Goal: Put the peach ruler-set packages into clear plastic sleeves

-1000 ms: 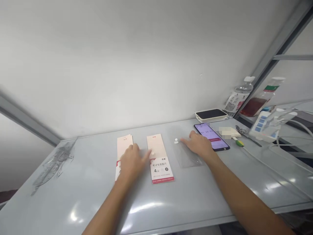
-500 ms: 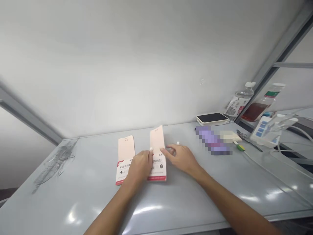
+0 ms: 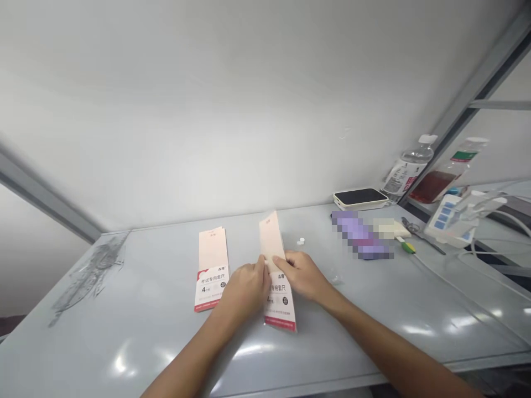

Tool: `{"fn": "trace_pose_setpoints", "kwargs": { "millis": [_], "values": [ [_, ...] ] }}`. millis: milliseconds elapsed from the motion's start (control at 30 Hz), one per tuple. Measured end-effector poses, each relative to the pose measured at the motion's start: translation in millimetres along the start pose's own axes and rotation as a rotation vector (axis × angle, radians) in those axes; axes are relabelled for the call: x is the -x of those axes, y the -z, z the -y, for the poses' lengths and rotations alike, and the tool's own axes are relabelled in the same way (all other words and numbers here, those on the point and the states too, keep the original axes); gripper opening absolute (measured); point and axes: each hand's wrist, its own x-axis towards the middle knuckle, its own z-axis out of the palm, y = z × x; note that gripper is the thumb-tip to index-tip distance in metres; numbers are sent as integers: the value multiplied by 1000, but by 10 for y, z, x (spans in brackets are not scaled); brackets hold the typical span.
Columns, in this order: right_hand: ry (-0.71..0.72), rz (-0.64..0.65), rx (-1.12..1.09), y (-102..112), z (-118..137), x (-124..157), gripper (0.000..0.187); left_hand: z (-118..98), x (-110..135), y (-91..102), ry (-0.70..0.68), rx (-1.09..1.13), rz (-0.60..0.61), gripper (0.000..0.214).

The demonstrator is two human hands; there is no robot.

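Observation:
A tall pink-and-white ruler set packet (image 3: 282,304) with a red bottom band stands between my hands, tilted a little. My left hand (image 3: 249,282) is closed on its left edge, fingers curled near the middle. On the other side, my right hand (image 3: 301,271) grips the right edge, its thumb lying on the front. A second ruler set packet (image 3: 213,249) of the same look lies flat on the desk to the left, apart from both hands. Small white pieces (image 3: 301,241) rest on the desk behind my right hand.
Clear rulers (image 3: 89,271) lie in a pile at the left. To the right are a phone (image 3: 360,197), a blurred purple item (image 3: 360,237), scissors (image 3: 423,235), a water bottle (image 3: 409,168), a power strip (image 3: 450,221) and a white cable (image 3: 448,284). A wall rises behind the desk.
The packet in my hands has shifted slightly right and toward me and turned a little. My right hand has closed on its right edge. More of the left packet shows.

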Motion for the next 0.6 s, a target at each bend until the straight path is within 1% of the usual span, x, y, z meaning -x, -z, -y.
{"fn": "trace_pose_setpoints", "kwargs": {
  "millis": [67, 167, 267, 400, 467, 533, 600],
  "values": [
    [-3, 3, 29, 25, 5, 7, 35, 5, -4, 19, -71, -59, 15, 43],
    [-38, 49, 46, 50, 3, 18, 38, 18, 5, 49, -164, -98, 18, 40],
    [-49, 77, 44, 47, 9, 35, 39, 24, 9, 64, -203, -101, 12, 35],
    [-20, 88, 51, 27, 24, 60, 40, 14, -7, 54, -247, -160, -22, 31],
    [-4, 88, 58, 17, 27, 75, 40, 5, -16, 36, -245, -185, -39, 31],
    [6, 88, 55, 2, 26, 92, 39, -2, -23, 8, -213, -172, -63, 31],
    [9, 85, 49, -17, 20, 107, 40, -1, -27, -23, -118, -112, -110, 29]
  ]
}}
